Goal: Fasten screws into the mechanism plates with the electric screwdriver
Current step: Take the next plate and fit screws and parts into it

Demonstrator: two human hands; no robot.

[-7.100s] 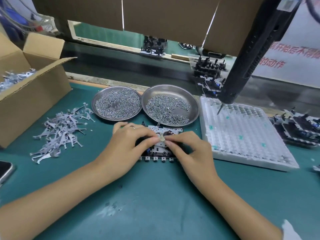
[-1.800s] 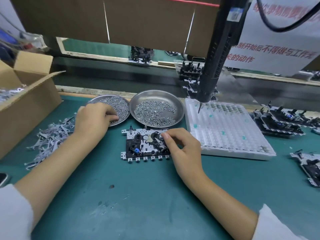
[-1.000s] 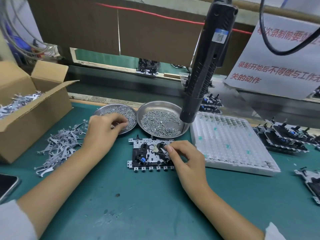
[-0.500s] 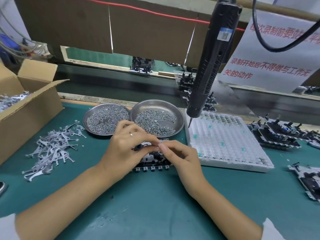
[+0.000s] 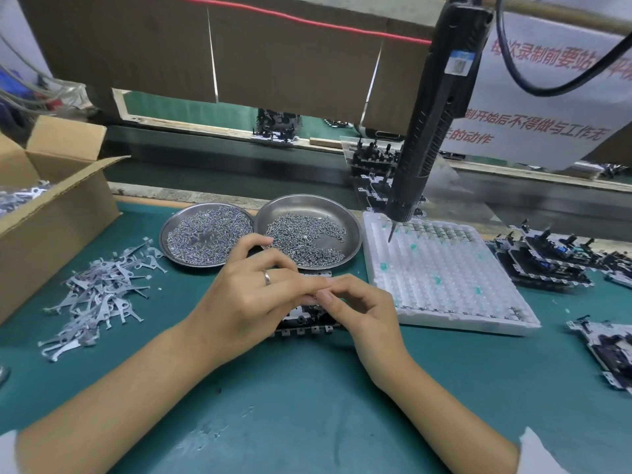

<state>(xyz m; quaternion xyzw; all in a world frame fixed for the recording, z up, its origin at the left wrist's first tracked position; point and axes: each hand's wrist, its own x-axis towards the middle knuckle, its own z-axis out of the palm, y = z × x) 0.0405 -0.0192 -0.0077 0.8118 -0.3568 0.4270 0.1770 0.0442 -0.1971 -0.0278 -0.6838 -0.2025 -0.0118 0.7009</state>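
Metal, plastic, cardboard on matt green mat (image 5: 307,405)
Shiny steel dishes (image 5: 352,234), dull grey metal brackets (image 5: 95,295) at 9 o'clock, translucent white plastic tray (image 5: 478,313), brown cardboard box (image 5: 61,213).

Both hands (image 5: 246,295) (image 5: 359,306) together; fingertips touching, curled

The white sign (image 5: 533,97) past my screwdriver reads, in red, 开始后不得做与工作无 and, I think, 的动作 below.

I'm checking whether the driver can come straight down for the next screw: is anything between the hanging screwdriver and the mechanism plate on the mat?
Yes. Both hands cover the mechanism plate: left hand, right hand. The electric screwdriver hangs apart, over the white tray.
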